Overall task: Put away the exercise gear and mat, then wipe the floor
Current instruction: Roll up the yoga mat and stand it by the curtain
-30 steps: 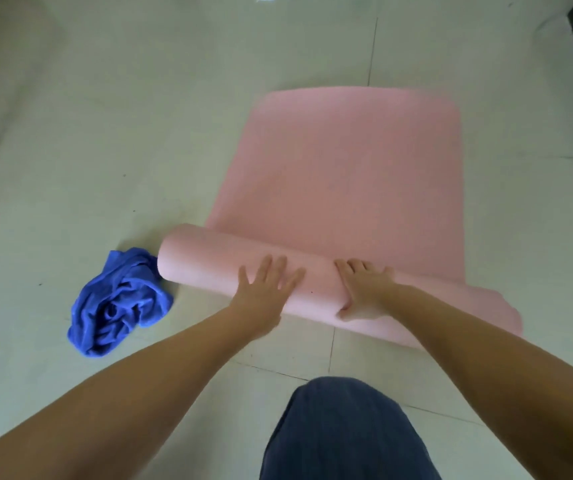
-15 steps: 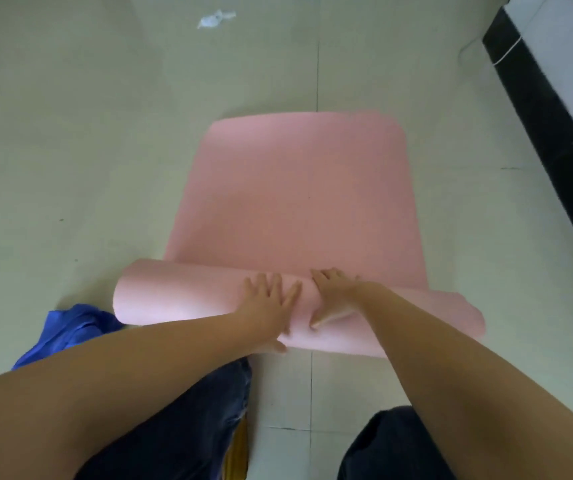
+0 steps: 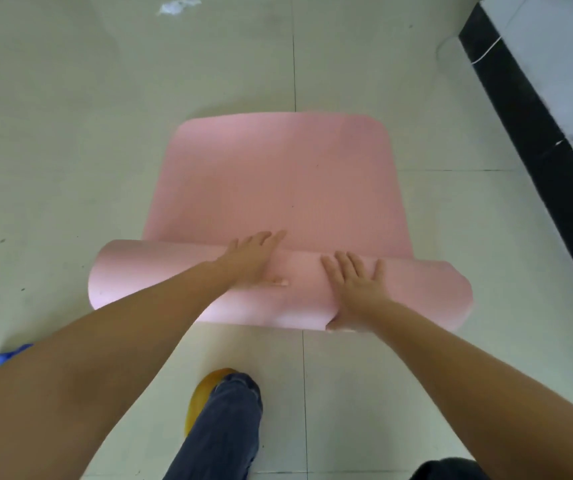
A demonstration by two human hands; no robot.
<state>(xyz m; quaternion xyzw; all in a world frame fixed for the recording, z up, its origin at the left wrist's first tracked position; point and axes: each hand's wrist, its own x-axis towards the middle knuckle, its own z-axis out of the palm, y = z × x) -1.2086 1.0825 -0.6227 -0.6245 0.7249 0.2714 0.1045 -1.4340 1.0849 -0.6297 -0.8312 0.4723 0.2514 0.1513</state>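
Two hands are flat on the rolled part of the pink mat (image 3: 278,188), fingers straight and a little spread, nothing gripped. The left hand (image 3: 255,259) lies over the top of the roll (image 3: 160,271), its fingers (image 3: 261,239) reaching to where roll meets flat mat. The right hand (image 3: 358,289) presses the near face, its thumb low at the roll's front edge.

The mat looks like thin foam: light, soft, springy, so it probably wants to uncurl if the pressure comes off. The sensible hold is just this, palms near the middle and pushing evenly, because the roll already looks skewed, with its right end nearer the camera than its left.

The mat lies on the pale tiled floor (image 3: 70,133), a good stretch still flat ahead. A blue cloth (image 3: 4,356) peeks out at lower left, and a white scrap (image 3: 177,5) lies far ahead. Below, a dark trouser leg (image 3: 222,427) covers a yellow shoe (image 3: 202,393).
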